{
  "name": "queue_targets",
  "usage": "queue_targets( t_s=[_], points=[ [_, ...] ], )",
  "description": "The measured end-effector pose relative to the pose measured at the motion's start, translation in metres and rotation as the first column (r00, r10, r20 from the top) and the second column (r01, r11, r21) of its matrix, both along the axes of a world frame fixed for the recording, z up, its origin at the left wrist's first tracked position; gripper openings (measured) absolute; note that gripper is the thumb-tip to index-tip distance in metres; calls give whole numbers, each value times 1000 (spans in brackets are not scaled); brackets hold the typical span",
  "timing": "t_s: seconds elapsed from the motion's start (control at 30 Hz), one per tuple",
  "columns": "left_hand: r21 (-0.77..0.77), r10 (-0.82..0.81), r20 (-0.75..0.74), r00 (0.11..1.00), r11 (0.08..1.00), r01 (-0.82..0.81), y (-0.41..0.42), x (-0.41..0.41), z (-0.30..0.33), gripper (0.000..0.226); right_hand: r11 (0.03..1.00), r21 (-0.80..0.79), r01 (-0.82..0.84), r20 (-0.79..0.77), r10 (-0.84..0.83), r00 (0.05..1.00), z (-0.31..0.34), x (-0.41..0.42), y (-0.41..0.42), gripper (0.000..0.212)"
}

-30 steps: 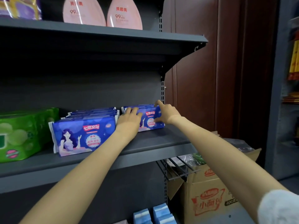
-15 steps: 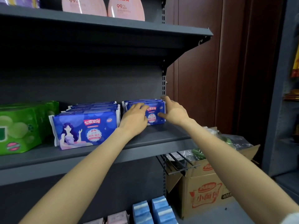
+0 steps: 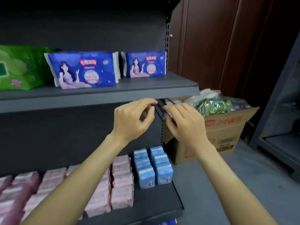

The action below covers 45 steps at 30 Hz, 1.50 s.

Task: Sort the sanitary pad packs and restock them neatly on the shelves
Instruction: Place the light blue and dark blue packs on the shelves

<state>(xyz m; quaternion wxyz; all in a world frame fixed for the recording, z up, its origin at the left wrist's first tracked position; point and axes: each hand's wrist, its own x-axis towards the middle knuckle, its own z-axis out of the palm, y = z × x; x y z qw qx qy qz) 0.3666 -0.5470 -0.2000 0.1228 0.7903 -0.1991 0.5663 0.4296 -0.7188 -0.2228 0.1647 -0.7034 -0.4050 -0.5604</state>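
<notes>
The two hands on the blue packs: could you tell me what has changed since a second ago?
Both hands let go of the smaller blue pack and dropped below the shelf; left hand and right hand now hover empty, fingers loosely curled. The packs stayed put.

Down on the floor to the right sits an open cardboard box (image 3: 222, 132) with red print, stuffed with clear plastic bags (image 3: 215, 103) of green goods. Dark wooden panelling (image 3: 219, 46) stands behind it, and a grey metal cabinet (image 3: 280, 111) fills the far right edge.
</notes>
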Motion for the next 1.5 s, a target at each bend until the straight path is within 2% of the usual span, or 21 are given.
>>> queue_targets(
  t_s=[0.07,0.13,0.23,0.33,0.4,0.47,0.53,0.6,0.67,0.77,0.87,0.93,1.0,1.03,1.1,1.17,1.23,1.3,1.33,1.4,1.5],
  points=[
    [-15,-16,-155,988,1000,14,3,-13,-42,21,998,-55,-18,-95,12,995,-41,-11,-8,19],
    [-3,29,-365,930,999,-32,9,-18,-86,24,993,-120,-21,-213,-5,977,-84,-14,-16,17],
    [38,74,-662,746,997,-66,25,-16,-153,29,970,-236,-55,-489,-70,870,-156,-17,-28,21],
    [112,115,-804,584,993,-41,33,-14,-215,36,943,-324,-80,-729,-195,655,-231,-23,-46,24],
    [176,150,-854,499,984,4,27,-16,-265,38,913,-396,-94,-837,-317,446,-288,-29,-60,34],
    [156,139,-915,379,988,14,16,-25,-313,42,894,-434,-109,-887,-403,226,-342,-42,-72,43],
    [109,111,-958,265,994,-21,5,-35,-357,40,909,-410,-73,-912,-410,17,-387,-57,-75,47],
    [123,133,-983,127,989,-84,-4,-42,-406,37,936,-352,-1,-921,-346,-176,-427,-69,-70,47],
    [250,257,-963,87,965,-83,-11,-50,-455,39,949,-308,63,-919,-280,-279,-461,-73,-62,47],
    [379,389,-916,98,919,-109,-14,-59,-510,54,958,-247,147,-929,-191,-316,-499,-67,-52,50],
    [311,324,-946,22,923,-226,-16,-62,-547,47,952,-189,240,-925,-91,-368,-528,-54,-44,58],
    [138,135,-990,-33,940,-311,-19,-63,-564,49,944,-111,310,-903,34,-428,-535,-48,-36,66],
    [-85,-134,-987,-90,905,-416,-22,-65,-575,57,927,-42,373,-861,155,-484,-543,-50,-32,64],
    [-174,-239,-967,-88,871,-460,-25,-66,-576,59,918,-16,397,-840,203,-503,-544,-55,-32,60],
    [-268,-346,-936,-69,824,-500,-33,-73,-576,58,886,27,463,-801,296,-520,-553,-73,-42,57],
    [-326,-420,-904,-78,798,-507,-42,-82,-573,52,839,57,541,-760,388,-521,-558,-94,-60,59],
    [-355,-465,-880,-92,776,-521,-44,-91,-576,37,790,96,606,-700,486,-523,-555,-114,-78,51],
    [-332,-444,-892,-84,771,-544,-43,-93,-587,24,759,106,643,-662,536,-523,-554,-129,-100,49],
    [-301,-417,-903,-99,782,-546,-43,-91,-591,25,738,114,665,-663,555,-502,-552,-135,-111,50],
    [-288,-429,-888,-168,801,-525,-44,-83,-598,46,671,154,725,-678,606,-417,-550,-145,-129,57],
    [-391,-545,-800,-251,791,-471,-48,-76,-608,80,597,153,787,-700,628,-340,-550,-155,-145,57]
  ],
)
